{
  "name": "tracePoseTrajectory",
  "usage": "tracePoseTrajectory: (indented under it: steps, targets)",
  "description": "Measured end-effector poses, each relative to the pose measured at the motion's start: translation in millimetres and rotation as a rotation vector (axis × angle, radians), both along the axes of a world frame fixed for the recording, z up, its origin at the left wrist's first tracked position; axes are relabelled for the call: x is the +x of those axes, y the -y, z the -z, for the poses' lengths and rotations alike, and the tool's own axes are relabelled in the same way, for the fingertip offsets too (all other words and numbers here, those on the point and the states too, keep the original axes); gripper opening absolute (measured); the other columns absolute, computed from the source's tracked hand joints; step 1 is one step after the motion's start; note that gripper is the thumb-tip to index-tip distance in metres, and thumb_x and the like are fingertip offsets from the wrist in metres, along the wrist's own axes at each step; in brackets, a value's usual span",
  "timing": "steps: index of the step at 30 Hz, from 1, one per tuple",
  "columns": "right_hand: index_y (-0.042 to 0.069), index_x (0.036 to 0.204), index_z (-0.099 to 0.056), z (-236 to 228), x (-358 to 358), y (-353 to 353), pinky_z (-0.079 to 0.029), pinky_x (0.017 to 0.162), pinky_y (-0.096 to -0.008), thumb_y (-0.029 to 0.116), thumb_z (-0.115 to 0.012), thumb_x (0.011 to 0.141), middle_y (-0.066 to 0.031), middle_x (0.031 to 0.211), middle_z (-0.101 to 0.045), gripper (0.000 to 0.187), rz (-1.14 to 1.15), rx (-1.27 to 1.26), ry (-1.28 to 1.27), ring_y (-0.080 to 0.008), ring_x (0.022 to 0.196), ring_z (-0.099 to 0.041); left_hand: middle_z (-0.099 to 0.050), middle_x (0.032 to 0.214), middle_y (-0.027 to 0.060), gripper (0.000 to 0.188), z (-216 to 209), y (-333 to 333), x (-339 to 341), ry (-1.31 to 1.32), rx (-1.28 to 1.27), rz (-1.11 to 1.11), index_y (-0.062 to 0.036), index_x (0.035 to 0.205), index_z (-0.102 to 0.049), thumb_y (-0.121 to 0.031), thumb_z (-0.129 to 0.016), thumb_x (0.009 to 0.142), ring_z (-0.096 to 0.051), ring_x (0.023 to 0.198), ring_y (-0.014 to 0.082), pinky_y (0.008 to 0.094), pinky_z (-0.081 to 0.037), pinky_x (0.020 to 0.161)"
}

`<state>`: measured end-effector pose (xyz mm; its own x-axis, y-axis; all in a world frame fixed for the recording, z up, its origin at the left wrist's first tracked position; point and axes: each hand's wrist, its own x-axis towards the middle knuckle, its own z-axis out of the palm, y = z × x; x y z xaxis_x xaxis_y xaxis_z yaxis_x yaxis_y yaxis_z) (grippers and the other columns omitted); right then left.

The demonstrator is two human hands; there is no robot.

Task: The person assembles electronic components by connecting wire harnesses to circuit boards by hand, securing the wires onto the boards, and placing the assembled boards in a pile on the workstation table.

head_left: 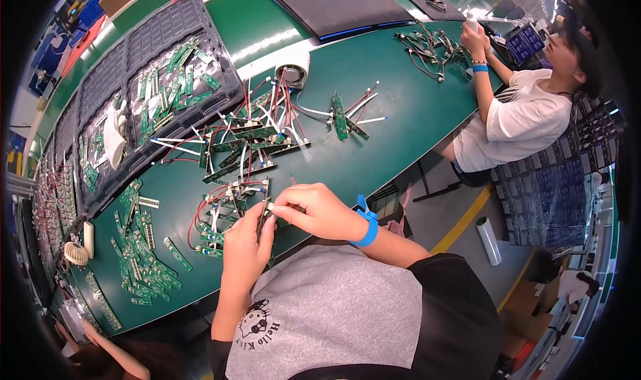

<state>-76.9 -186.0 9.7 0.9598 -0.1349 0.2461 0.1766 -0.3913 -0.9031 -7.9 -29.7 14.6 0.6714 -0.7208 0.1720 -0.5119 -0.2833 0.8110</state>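
Note:
Near the front edge of the table, my left hand [244,245] is closed on a narrow circuit board [263,216], held tilted up between thumb and fingers. My right hand [314,210] pinches at the upper end of the same board, by a small pale part. Its wrist carries a blue band [367,221]. Just beyond my hands lies a tangled heap of circuit boards with red and white wires [250,143]. A smaller wired cluster [215,230] sits beside my left hand. The lower end of the held board is partly hidden by my fingers.
A black compartment tray [230,93] with loose green boards stands at the far left. Bare boards [143,253] are piled to the left. A white fan [292,69] stands behind the wired heap. Another person [527,119] sits at the right, near more wired boards [434,46].

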Motion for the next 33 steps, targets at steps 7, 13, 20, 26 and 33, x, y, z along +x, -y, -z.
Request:
tracePoseTrajectory:
  steps: [7, 13, 20, 26, 33]
  targets:
    - [0.0, 0.082, -0.059, -9.9, -9.3, 22.5, -0.044, 0.053, -0.0271, 0.01, -0.061, 0.079, -0.0082, 0.073, -0.06, 0.011, 0.11, 0.028, -0.048, -0.0144, 0.06, -0.056, -0.063, 0.07, 0.0113, 0.018, 3.1, -2.3, 5.3, 0.034, -0.021, -0.063, 0.0003, 0.097, -0.055, -0.004, -0.056, 0.08, -0.06, 0.058, 0.0227, 0.0321, -0.046, 0.053]
    - [0.001, 0.094, -0.058, -0.3, -16.8, 35.8, -0.046, 0.059, -0.0286, 0.011, -0.063, 0.077, -0.0101, 0.078, -0.059, 0.021, 0.147, -0.149, -0.299, -0.0181, 0.065, -0.057, -0.058, 0.059, 0.0092, 0.032, -6.0, -0.2, 4.4, 0.201, 0.058, -0.07, -0.0062, 0.11, -0.055, -0.005, -0.059, 0.078, -0.054, 0.051, 0.0224, 0.0333, -0.043, 0.05]
    - [0.003, 0.102, -0.057, 5.2, -13.1, 29.2, -0.046, 0.071, -0.0383, 0.006, -0.052, 0.079, -0.0147, 0.086, -0.059, 0.024, -0.082, -0.21, -0.137, -0.0331, 0.08, -0.056, -0.058, 0.059, 0.0087, 0.038, -5.0, 1.5, 7.1, 0.25, 0.095, -0.024, -0.0077, 0.114, -0.053, -0.004, -0.059, 0.078, -0.055, 0.052, 0.0232, 0.0342, -0.043, 0.05]
    - [0.004, 0.104, -0.059, -1.0, -19.6, 33.0, -0.046, 0.073, -0.0372, 0.0, -0.05, 0.078, -0.0149, 0.088, -0.06, 0.028, -0.153, -0.151, 0.0, -0.0313, 0.081, -0.057, -0.06, 0.063, 0.0083, 0.038, -1.1, -1.9, 8.9, 0.138, 0.001, -0.07, -0.0019, 0.114, -0.045, -0.002, -0.057, 0.078, -0.057, 0.053, 0.0244, 0.0337, -0.044, 0.051]
    - [0.002, 0.096, -0.062, 6.2, -22.1, 31.5, -0.047, 0.069, -0.032, 0.001, -0.054, 0.078, -0.0102, 0.083, -0.061, 0.02, -0.122, -0.1, -0.021, -0.0238, 0.078, -0.058, -0.059, 0.063, 0.0097, 0.034, -7.6, -1.2, 9.9, 0.156, 0.101, -0.021, -0.0035, 0.109, -0.045, -0.005, -0.059, 0.077, -0.057, 0.054, 0.0261, 0.0349, -0.043, 0.05]
